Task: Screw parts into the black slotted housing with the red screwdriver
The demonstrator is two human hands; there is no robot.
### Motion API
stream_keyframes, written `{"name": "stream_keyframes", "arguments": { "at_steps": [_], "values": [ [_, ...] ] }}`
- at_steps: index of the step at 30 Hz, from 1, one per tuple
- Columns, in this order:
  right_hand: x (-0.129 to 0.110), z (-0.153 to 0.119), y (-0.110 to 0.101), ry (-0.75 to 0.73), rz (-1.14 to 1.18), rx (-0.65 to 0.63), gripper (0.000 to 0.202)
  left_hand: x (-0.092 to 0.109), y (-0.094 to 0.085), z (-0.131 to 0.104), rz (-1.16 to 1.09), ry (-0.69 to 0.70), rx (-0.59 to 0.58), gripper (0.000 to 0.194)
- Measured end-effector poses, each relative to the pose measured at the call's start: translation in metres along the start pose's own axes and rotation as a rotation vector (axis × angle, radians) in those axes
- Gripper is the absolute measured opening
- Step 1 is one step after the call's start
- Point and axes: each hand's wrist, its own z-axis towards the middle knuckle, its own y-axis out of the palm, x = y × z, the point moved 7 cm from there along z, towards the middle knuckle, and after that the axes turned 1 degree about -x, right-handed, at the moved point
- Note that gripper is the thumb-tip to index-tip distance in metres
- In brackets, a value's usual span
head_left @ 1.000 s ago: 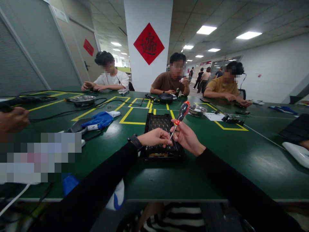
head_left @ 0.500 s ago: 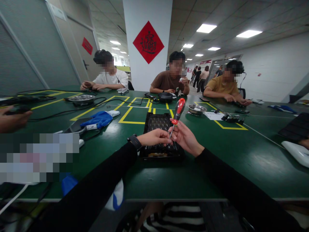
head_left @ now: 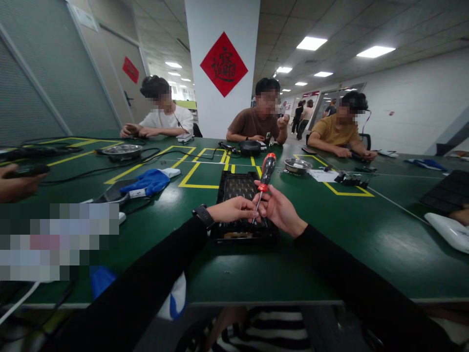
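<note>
A screwdriver (head_left: pixel 267 171) with a red and black handle stands tilted, its handle up and its metal shaft running down between my hands. My right hand (head_left: pixel 284 211) grips it with the fingers around the lower handle and upper shaft. My left hand (head_left: pixel 234 209), wearing a dark watch, has thumb and fingertips pinched together by the lower shaft. Whatever lies between those fingertips is too small to make out. Beneath both hands lies an open black plastic case (head_left: pixel 245 240) with a ribbed inside. The screwdriver's tip is hidden among my fingers.
Blue and white gloves (head_left: pixel 148 182) lie to the left beside cables. Metal bowls (head_left: pixel 297 166) stand farther back, near a black round container (head_left: pixel 250 147). Black clips (head_left: pixel 353 180) rest on the right. Several people sit around the green table (head_left: pixel 311 274).
The screwdriver's handle has tipped slightly left and lower, so it stands a little more upright. My hands keep nearly the same place and hold over the case.
</note>
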Motion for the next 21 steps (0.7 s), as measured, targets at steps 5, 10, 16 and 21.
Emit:
{"name": "stream_keyframes", "arguments": {
  "at_steps": [5, 10, 16, 21],
  "values": [
    [-0.0036, -0.0018, 0.002, -0.031, -0.01, 0.006, 0.032, -0.0027, -0.0017, 0.0006, -0.012, -0.007, 0.025, 0.033],
    [-0.0022, -0.0016, -0.0001, -0.054, -0.081, 0.032, 0.027, -0.0045, -0.0038, -0.0002, 0.039, -0.045, 0.061, 0.035],
    [-0.0026, -0.0008, -0.0024, -0.099, -0.129, 0.042, 0.029, -0.0002, 0.0004, -0.0005, 0.003, -0.038, 0.035, 0.035],
    [-0.0045, -0.0015, -0.0003, -0.08, -0.109, 0.042, 0.028, -0.0011, -0.0004, -0.0005, 0.003, -0.024, 0.045, 0.034]
  ]
}}
